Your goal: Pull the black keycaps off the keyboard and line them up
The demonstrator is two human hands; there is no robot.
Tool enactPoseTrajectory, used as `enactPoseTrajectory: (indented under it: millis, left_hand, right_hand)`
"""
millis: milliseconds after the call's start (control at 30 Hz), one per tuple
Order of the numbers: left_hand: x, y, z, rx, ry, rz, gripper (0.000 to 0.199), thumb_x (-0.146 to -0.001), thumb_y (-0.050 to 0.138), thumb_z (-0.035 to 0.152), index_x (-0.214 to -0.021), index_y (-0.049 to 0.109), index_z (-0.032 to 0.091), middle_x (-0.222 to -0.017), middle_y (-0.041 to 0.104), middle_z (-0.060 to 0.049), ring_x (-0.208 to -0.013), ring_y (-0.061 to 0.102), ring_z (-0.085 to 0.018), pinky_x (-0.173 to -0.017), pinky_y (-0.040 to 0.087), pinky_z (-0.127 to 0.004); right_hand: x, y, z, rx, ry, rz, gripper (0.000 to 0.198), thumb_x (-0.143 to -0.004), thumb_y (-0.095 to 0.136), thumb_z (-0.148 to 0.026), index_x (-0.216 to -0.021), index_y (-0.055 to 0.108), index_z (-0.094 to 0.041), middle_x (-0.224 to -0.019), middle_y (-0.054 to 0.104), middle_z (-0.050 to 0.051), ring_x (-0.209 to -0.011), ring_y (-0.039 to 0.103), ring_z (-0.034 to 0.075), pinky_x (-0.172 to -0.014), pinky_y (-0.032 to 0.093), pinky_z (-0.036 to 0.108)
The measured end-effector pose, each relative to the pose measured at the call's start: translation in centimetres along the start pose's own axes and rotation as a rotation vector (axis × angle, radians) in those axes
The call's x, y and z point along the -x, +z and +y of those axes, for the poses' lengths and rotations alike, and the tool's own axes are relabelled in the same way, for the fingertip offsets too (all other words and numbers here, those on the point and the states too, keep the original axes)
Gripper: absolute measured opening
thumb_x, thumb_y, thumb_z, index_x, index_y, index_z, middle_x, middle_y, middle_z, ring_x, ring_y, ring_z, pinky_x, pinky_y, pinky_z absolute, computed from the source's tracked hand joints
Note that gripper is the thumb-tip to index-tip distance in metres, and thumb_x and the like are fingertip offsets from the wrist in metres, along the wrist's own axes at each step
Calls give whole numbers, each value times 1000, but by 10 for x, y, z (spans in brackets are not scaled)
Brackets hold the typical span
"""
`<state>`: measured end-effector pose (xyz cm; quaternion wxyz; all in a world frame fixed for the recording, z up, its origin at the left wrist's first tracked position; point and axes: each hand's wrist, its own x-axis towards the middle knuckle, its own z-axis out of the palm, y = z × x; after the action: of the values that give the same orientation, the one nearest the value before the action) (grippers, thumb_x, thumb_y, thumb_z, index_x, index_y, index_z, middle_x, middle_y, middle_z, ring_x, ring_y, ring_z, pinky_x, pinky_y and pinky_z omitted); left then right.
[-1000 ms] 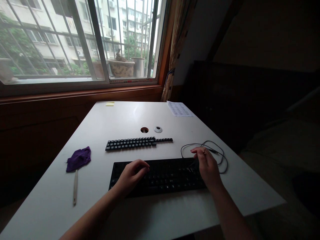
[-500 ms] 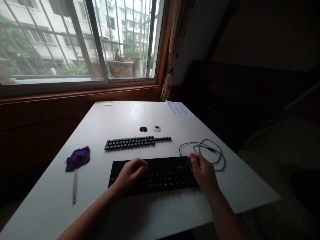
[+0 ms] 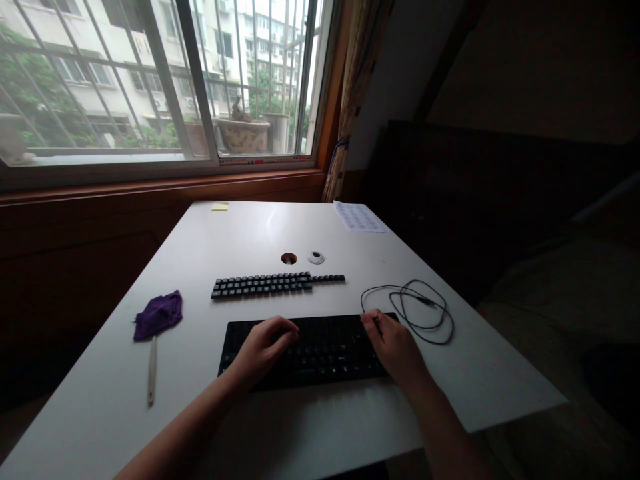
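A black keyboard [image 3: 315, 363] lies on the white table, with part of its upper rows looking bare of caps. Over its left half is my left hand [image 3: 270, 340], fingers curled together toward the thumb; anything inside them is hidden. My right hand [image 3: 393, 340] is above the keyboard's right part, thumb and fingers pinched near the top edge. Something small and thin shows at those fingertips, too dark to name. Behind the keyboard, loose black keycaps [image 3: 260, 285] stand in neat rows.
A black cable [image 3: 425, 327] lies coiled right of the keyboard. On the left are a purple cloth [image 3: 159, 315] and a pale thin-handled stick [image 3: 151, 373]. Farther back are a round table hole [image 3: 289, 259], its white cover [image 3: 316, 257], a printed sheet [image 3: 359, 217] and yellow sticky notes [image 3: 220, 207].
My right hand has shifted left along the keyboard's top edge, uncovering its right end. My left hand keeps its place over the keys.
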<state>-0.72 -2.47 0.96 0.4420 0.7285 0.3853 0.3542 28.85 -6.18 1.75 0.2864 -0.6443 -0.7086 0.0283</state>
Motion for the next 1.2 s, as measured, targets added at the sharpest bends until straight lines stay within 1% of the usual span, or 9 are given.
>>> enactPoseTrajectory:
  millis: [200,333,400,500,633,833,967,1067,1200]
  left_hand:
    - [-1,0,1,6,-9,0,11,-92,58,26,-95,67,20,-92,71,-3,-88,65,-18,-80,48,-28]
    - [-2,0,1,13,-8,3,11,-91,59,26,-94,68,20,-91,71,-3,-87,65,-18,-78,48,-28]
    - [-2,1,1,16,-7,3,11,-91,58,26,-94,68,20,-92,71,-3,-87,65,-18,-79,48,-28]
    - [-1,1,1,20,-3,-1,12,-91,58,26,-94,68,20,-92,71,-3,-87,65,-18,-79,48,-28]
    - [0,0,2,13,2,-9,13,-91,57,26,-94,67,20,-91,71,-4,-87,66,-18,-79,48,-28]
    - [-1,0,4,-11,1,-6,14,-92,57,28,-94,68,20,-92,71,-5,-87,65,-19,-79,49,-29]
    - [-1,0,2,-15,6,-1,13,-91,58,28,-94,68,20,-92,71,-4,-88,65,-19,-79,49,-29]
    - [-1,1,1,-10,5,5,14,-92,57,28,-95,68,20,-92,71,-4,-88,65,-19,-79,49,-29]
    - [-1,0,1,-13,10,1,13,-91,58,27,-94,69,20,-92,71,-4,-88,65,-19,-80,49,-29]
  right_hand:
    - [-1,2,8,4,32,-4,34,-100,38,-44,-85,59,-22,-82,69,5,-78,66,23,-72,44,31]
    - [-2,1,13,-26,89,-4,37,-100,37,-45,-85,61,-21,-84,71,6,-83,68,24,-75,46,32]
    - [-2,0,14,-46,133,-23,39,-100,36,-47,-85,62,-21,-76,70,5,-77,69,23,-70,47,31]
    - [-2,0,14,-122,197,-79,42,-100,33,-48,-85,62,-22,-60,65,1,-59,67,20,-60,47,28]
    - [-2,3,13,-230,263,-92,45,-100,31,-50,-86,62,-22,-56,64,-2,-47,62,17,-54,48,27]
    - [-7,5,8,-270,288,-97,47,-99,30,-53,-85,62,-20,-54,64,-1,-44,62,17,-51,50,28]
    - [-10,6,15,-285,325,-86,49,-97,31,-55,-82,62,-20,-51,63,0,-41,61,18,-47,49,28]
    - [-10,7,21,-309,358,-62,50,-97,30,-56,-79,61,-20,-50,63,0,-41,62,18,-47,50,27]
    - [-8,3,18,-291,331,-81,48,-98,31,-54,-82,61,-21,-53,64,-2,-44,63,17,-50,50,26]
